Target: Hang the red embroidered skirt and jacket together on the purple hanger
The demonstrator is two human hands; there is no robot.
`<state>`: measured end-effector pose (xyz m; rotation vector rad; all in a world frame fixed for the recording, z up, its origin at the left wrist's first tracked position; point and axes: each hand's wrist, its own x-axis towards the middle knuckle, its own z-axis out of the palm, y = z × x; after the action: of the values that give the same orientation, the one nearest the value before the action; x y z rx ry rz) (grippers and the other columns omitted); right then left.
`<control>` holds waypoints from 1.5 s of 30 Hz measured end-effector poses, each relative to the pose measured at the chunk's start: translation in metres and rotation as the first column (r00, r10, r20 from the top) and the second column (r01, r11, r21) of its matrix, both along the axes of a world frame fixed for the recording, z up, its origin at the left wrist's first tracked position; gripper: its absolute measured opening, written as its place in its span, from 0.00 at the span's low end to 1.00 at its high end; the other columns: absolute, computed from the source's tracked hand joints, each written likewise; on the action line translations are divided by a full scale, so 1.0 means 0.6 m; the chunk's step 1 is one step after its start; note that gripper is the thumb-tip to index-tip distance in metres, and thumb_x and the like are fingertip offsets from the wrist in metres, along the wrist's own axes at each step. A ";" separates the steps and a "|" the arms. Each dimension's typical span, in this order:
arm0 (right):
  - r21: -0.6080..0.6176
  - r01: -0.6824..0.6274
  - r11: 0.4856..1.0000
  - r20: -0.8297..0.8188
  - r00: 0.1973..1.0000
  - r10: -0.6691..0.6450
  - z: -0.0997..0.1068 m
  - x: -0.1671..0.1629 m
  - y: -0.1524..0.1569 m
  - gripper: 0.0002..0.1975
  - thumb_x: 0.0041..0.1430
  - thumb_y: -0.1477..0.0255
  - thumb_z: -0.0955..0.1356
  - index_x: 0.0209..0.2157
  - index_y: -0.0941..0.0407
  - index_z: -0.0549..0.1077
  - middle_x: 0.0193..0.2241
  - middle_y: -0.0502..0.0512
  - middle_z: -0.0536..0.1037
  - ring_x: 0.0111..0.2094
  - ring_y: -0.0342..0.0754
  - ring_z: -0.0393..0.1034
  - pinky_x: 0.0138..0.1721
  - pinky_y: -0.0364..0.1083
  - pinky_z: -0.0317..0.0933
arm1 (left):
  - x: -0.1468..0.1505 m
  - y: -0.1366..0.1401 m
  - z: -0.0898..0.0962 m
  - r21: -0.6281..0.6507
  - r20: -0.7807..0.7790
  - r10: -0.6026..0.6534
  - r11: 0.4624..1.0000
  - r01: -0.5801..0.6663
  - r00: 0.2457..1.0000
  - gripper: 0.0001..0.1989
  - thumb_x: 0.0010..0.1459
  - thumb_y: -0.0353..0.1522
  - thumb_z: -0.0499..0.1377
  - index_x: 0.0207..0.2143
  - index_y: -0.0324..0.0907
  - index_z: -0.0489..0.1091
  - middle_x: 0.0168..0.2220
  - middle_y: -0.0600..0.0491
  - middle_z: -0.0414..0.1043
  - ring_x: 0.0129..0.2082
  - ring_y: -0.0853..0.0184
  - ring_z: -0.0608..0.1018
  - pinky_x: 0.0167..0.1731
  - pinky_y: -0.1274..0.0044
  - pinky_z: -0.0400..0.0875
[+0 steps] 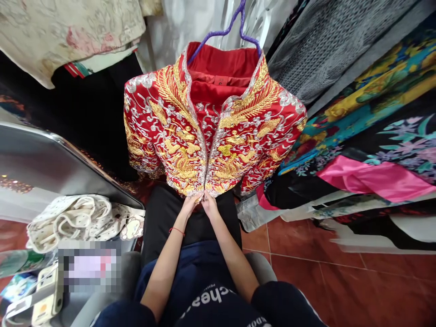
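A red jacket (235,152) with dense gold and silver embroidery hangs before me from a purple hanger (218,32). Its stand collar is spread at the top, showing red lining, and the two front edges meet lower down. My left hand (191,204) is closed on the bottom front hem, just left of the centre edge. Right beside it, my right hand (209,203) pinches the other front corner of the hem. Both hands are close together above my lap, and the fingertips are partly hidden by the cloth. A red string bracelet (177,230) circles my left wrist.
Patterned garments (391,136) and a grey knit (313,50) hang along the right. A cream floral garment (78,32) hangs upper left. A metal-edged panel (51,159) stands at left, near a crumpled spotted cloth bag (78,220), a bottle (20,262) and a phone-like object (47,290).
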<state>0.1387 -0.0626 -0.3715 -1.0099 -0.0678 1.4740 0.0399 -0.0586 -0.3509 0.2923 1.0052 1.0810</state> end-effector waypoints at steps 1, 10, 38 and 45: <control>-0.005 -0.008 1.000 -0.002 1.000 0.008 0.001 -0.001 0.000 0.13 0.43 0.71 0.76 0.34 0.54 0.78 0.35 0.52 0.83 0.36 0.46 0.76 0.38 0.43 0.71 | -0.001 0.001 0.002 0.000 -0.001 0.009 1.000 -0.009 1.000 0.19 0.39 0.29 0.76 0.36 0.36 0.79 0.34 0.47 0.82 0.34 0.66 0.82 0.41 0.75 0.75; -0.005 -0.082 0.997 0.019 0.996 0.082 0.012 -0.002 -0.001 0.10 0.44 0.74 0.77 0.30 0.57 0.77 0.27 0.50 0.80 0.29 0.42 0.72 0.33 0.42 0.68 | 0.006 0.008 0.024 -0.009 -0.037 0.079 0.997 -0.080 0.996 0.17 0.42 0.32 0.76 0.35 0.34 0.79 0.34 0.45 0.82 0.32 0.65 0.82 0.43 0.71 0.77; 0.029 -0.180 0.983 0.660 0.742 0.117 0.072 -0.020 -0.029 0.17 0.50 0.54 0.74 0.25 0.55 0.76 0.19 0.46 0.74 0.17 0.39 0.65 0.22 0.40 0.58 | -0.029 0.009 0.008 0.122 -0.170 -0.001 0.992 0.022 0.985 0.21 0.39 0.38 0.77 0.35 0.36 0.80 0.34 0.46 0.82 0.34 0.62 0.82 0.47 0.70 0.74; 0.048 -0.123 0.991 0.686 0.725 0.057 0.078 -0.019 -0.026 0.16 0.49 0.56 0.74 0.25 0.55 0.76 0.20 0.47 0.73 0.20 0.40 0.62 0.26 0.41 0.58 | -0.028 0.008 0.016 0.114 -0.125 -0.008 0.993 0.022 0.992 0.25 0.37 0.37 0.78 0.39 0.36 0.80 0.39 0.44 0.83 0.39 0.59 0.83 0.52 0.66 0.74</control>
<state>0.1274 -0.0782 -0.3250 -1.4503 -0.7261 1.0927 0.0229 -0.0535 -0.3412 0.4645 1.0514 1.1198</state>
